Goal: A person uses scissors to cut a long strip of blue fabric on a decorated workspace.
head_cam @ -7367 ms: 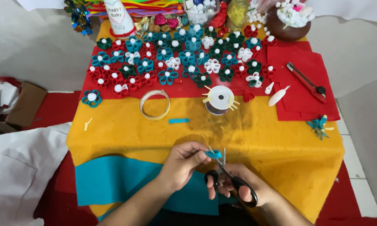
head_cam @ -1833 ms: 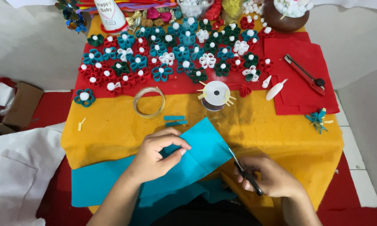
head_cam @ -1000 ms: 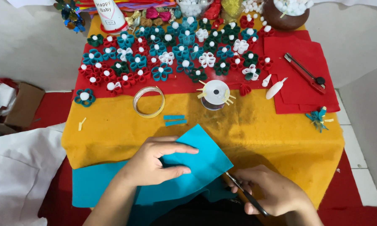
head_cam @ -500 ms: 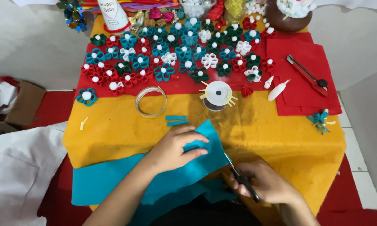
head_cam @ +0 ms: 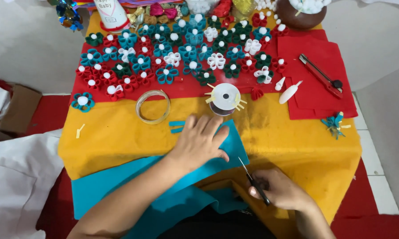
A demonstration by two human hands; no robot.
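So you're snipping teal felt over the yellow desk's near edge.
Your left hand (head_cam: 201,144) is pressing flat, fingers spread, on the felt sheet (head_cam: 228,150); your right hand (head_cam: 281,190) is gripping the scissors (head_cam: 252,179). Felt's probably light and floppy, so hold close beside the cut.

Left hand (head_cam: 202,141) flat, fingers spread; right hand (head_cam: 277,189) fisted.

Your teal felt sheet (head_cam: 119,186) lies flat at 6 o'clock on the bench, its far corner folded toward 12. Your scissors (head_cam: 252,179), blades nearly closed, point at its 3 o'clock edge.
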